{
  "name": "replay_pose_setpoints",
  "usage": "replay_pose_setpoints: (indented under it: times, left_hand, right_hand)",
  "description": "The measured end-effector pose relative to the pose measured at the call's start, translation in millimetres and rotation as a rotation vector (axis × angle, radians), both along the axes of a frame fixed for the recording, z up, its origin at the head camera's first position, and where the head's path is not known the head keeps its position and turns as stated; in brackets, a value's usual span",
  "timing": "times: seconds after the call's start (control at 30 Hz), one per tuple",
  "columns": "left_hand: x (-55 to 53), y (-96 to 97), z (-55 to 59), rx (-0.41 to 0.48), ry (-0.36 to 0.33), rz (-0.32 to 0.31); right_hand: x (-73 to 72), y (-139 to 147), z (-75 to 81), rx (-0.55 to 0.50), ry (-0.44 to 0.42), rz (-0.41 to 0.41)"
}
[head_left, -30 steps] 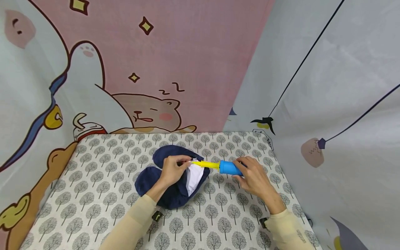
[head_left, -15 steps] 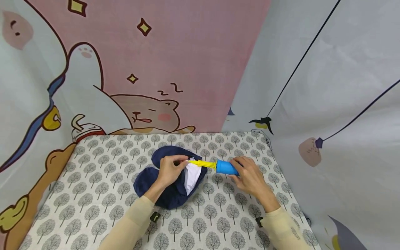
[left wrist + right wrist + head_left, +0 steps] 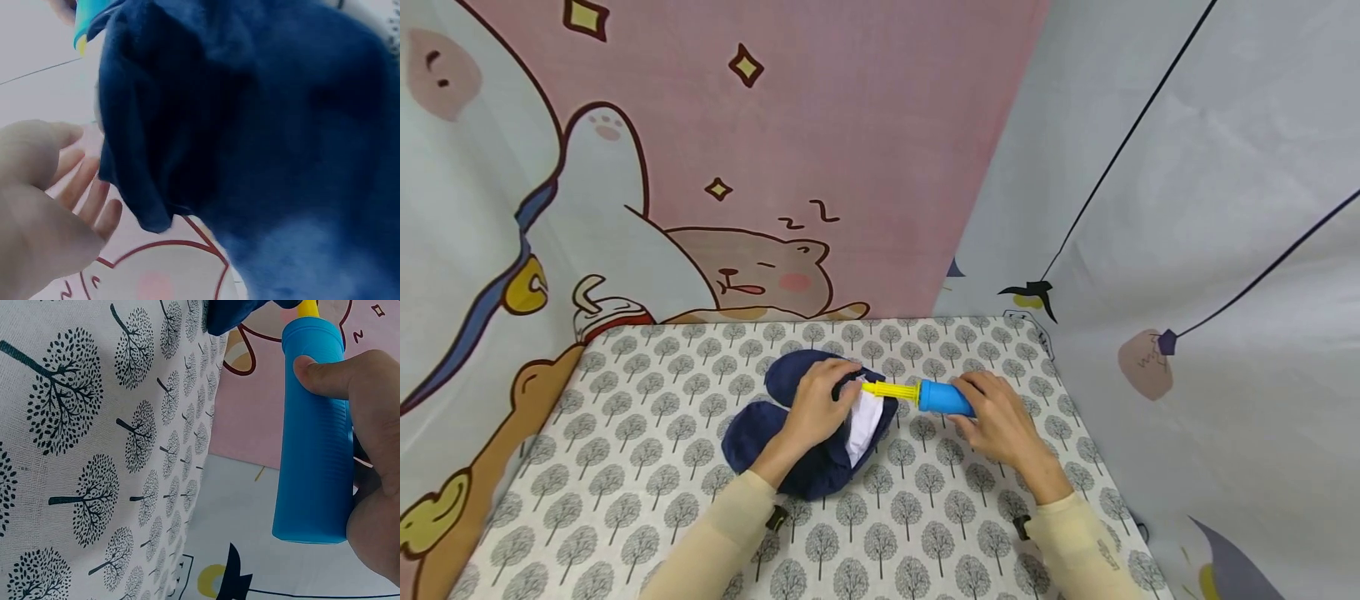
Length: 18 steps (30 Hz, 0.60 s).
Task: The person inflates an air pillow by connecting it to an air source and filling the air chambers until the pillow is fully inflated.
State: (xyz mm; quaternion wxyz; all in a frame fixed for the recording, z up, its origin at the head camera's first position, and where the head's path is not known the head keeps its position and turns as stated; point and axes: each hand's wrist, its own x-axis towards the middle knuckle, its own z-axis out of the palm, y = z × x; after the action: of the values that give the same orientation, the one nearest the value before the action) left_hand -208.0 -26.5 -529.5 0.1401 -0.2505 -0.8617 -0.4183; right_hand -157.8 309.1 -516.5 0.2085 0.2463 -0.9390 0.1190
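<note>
A navy plush U-shaped neck pillow (image 3: 752, 435) lies on the table, its cover parted over a white inner lining (image 3: 865, 425). My right hand (image 3: 1006, 423) grips the blue barrel of a hand air pump (image 3: 943, 398), thumb along its side in the right wrist view. The pump's yellow nozzle (image 3: 897, 391) points left, its tip near the lining's upper end; whether it sits in a valve cannot be seen. Beside that tip is my left hand (image 3: 816, 410), thumb and forefinger spread apart. In the left wrist view its fingers (image 3: 78, 187) reach loosely past the pillow's edge, pinching nothing visible.
A white cloth with grey tree prints (image 3: 647, 500) covers the table. Behind it hangs a pink cartoon curtain (image 3: 880, 167), and a pale grey curtain (image 3: 1225, 250) borders the right side.
My left thumb and forefinger, earlier together at the nozzle tip, have parted, and the hand has shifted slightly up and right. The pump has moved slightly left; my right hand keeps its grip.
</note>
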Motion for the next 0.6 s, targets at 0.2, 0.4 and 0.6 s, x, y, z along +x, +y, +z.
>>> replay_pose_setpoints:
  times: [0.2, 0.4, 0.6]
  left_hand:
    - [-2.5, 14.6, 12.9, -0.141, 0.04, -0.183]
    - [-4.4, 32.8, 26.4, -0.25, 0.018, -0.287]
    - [-3.4, 40.7, 33.3, -0.31, 0.015, -0.331]
  right_hand:
    - [-1.2, -1.8, 2.6, -0.003, 0.005, 0.013]
    - [-1.5, -5.0, 8.1, 0.007, 0.014, 0.021]
    - [-0.9, -7.8, 12.4, 0.019, 0.021, 0.046]
